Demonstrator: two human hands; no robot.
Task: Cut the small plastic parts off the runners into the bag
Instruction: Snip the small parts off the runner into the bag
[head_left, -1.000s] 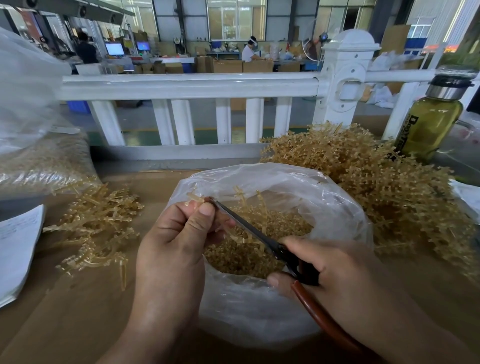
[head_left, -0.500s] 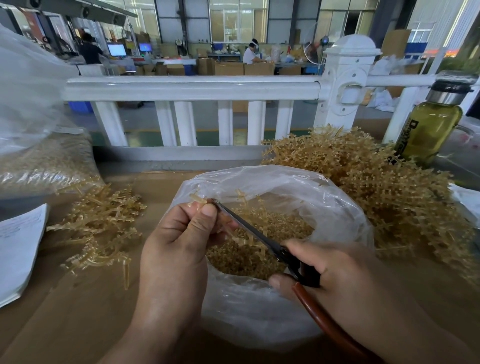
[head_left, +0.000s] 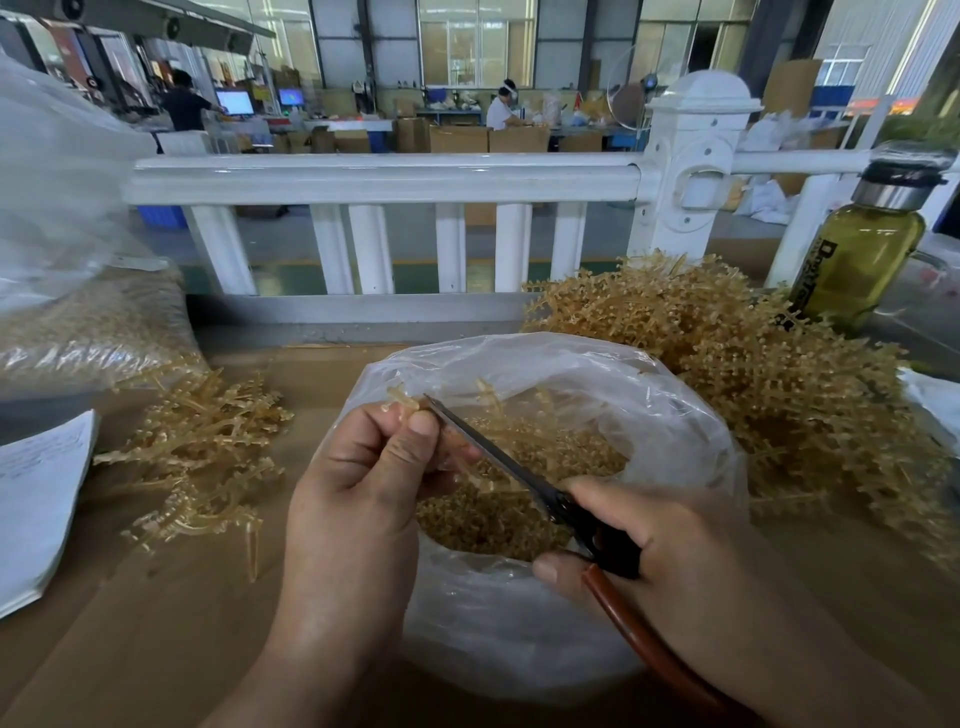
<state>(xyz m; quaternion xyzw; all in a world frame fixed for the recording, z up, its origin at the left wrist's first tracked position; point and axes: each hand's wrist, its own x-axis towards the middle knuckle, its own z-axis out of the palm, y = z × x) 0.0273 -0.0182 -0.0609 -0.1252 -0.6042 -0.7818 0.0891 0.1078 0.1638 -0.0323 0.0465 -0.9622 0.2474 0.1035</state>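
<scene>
Here, the left hand (head_left: 363, 483) pinches one runner (head_left: 402, 400) between thumb and curled fingers, above the bag's mouth. The right hand (head_left: 665, 561) grips one pair of scissors (head_left: 498, 457), fingers curled round the handles, blade tip at the runner. One open bag (head_left: 519, 623) beneath holds cut parts (head_left: 493, 519). Two heaps of runners flank it: a large pile (head_left: 753, 374) right, a smaller pile (head_left: 197, 457) left. One bottle (head_left: 857, 260) stands behind.

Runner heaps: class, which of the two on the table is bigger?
The right heap, beside the bottle. It is tall and dense; the left heap, by the paper, is thin and sparse.
</scene>
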